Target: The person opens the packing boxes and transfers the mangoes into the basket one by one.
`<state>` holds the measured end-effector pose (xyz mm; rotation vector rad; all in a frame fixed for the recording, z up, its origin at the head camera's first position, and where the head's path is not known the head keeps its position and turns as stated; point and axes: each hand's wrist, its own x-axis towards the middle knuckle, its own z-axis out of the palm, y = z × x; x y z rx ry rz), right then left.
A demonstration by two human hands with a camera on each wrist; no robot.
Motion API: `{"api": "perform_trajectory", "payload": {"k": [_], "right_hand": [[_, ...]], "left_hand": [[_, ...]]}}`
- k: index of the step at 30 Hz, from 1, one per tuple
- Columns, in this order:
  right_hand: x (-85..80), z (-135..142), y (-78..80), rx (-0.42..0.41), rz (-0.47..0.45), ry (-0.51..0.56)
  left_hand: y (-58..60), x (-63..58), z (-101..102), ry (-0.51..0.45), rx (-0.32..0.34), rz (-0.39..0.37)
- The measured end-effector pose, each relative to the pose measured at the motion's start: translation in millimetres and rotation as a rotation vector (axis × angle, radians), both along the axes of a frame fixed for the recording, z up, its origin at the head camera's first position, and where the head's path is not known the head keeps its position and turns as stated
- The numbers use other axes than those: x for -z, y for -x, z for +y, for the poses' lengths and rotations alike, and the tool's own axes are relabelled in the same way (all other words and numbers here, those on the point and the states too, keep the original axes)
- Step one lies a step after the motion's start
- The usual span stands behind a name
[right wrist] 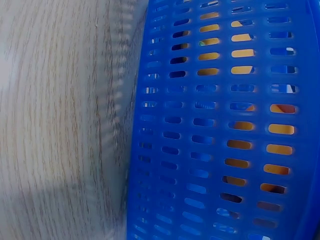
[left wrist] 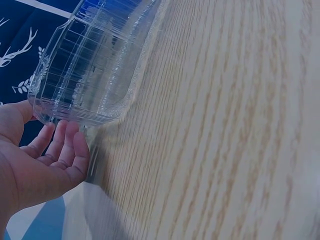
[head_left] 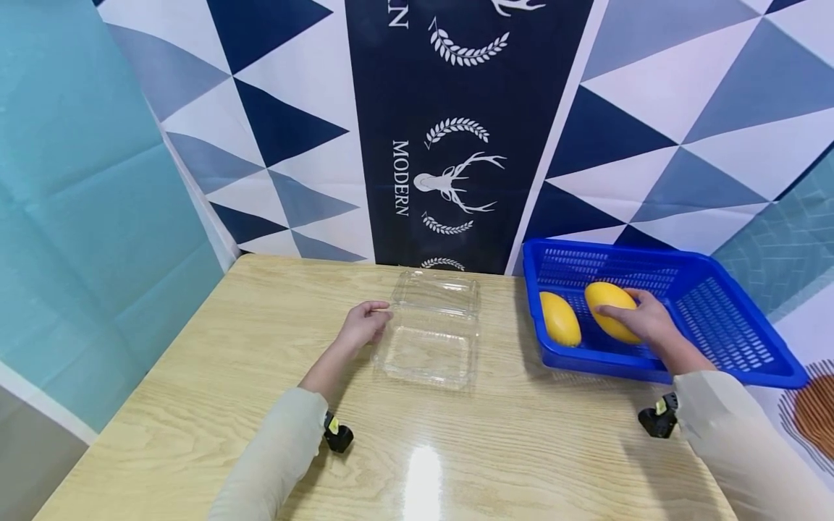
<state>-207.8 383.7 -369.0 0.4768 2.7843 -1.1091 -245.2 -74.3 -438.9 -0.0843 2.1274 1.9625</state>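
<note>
A clear plastic clamshell box [head_left: 426, 354] lies unfolded on the table, its lid [head_left: 436, 291] tilted up at the back. At its left edge, near the fold, my left hand [head_left: 365, 323] pinches the rim; the left wrist view shows thumb and fingertips at the end of the clear box [left wrist: 85, 70]. Over the blue basket, my right hand [head_left: 641, 318] grips a yellow mango [head_left: 609, 311] with the thumb across its near side. A second yellow mango [head_left: 559, 320] lies to its left inside the basket. In the right wrist view the basket wall hides my right hand.
The blue slotted basket [head_left: 769, 373] stands at the table's right rear, its right end reaching past the edge. Patterned cloth [head_left: 449, 145] hangs behind the wooden table [head_left: 508, 449]. Yellow shows through the basket wall's slots [right wrist: 200, 150].
</note>
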Motion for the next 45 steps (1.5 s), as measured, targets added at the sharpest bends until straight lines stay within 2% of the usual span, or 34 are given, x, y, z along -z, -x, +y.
{"api": "perform_trajectory", "payload": {"k": [26, 31, 45], "right_hand": [[0.6, -0.9, 4.3, -0.016, -0.076, -0.015], [1.3, -0.7, 4.9, -0.006, -0.086, -0.022], [0.3, -3.2, 7.9, 0.032, -0.134, -0.044]], "left_hand": [[1.9, 2.6, -3.3, -0.009, 0.016, -0.006], [2.1, 2.6, -4.2, -0.006, 0.025, -0.012], [1.9, 1.9, -1.3, -0.007, -0.003, -0.006]]}}
